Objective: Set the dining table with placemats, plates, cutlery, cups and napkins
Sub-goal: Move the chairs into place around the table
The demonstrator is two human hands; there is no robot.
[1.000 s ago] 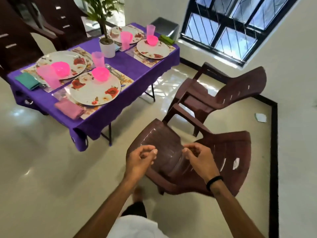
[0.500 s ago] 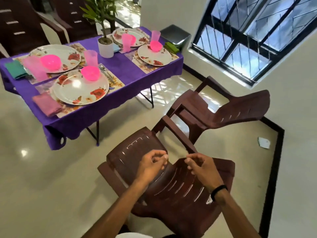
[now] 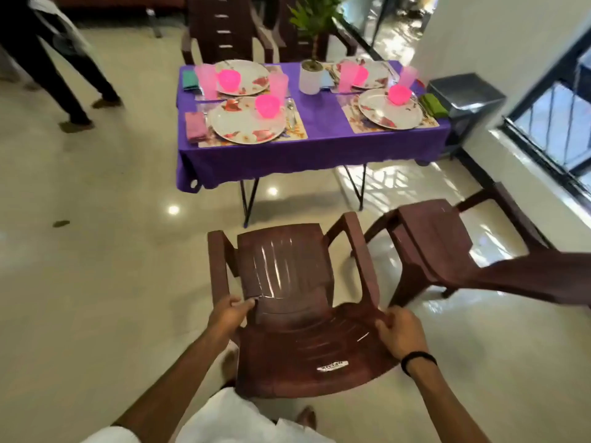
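Left hand (image 3: 231, 313) and right hand (image 3: 397, 330) clamped on brown chair (image 3: 300, 302) backrest edges, well short of set counter (image 3: 319, 151). Best pushed straight, level, stopping before tablecloth; neighbouring chair (image 3: 447, 251) close.

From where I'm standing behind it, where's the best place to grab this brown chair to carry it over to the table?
Probably the two side edges of the backrest, from behind. The brown chair faces the table, its back toward you, and the left hand and right hand already grip those edges, one either side, which should keep it balanced.
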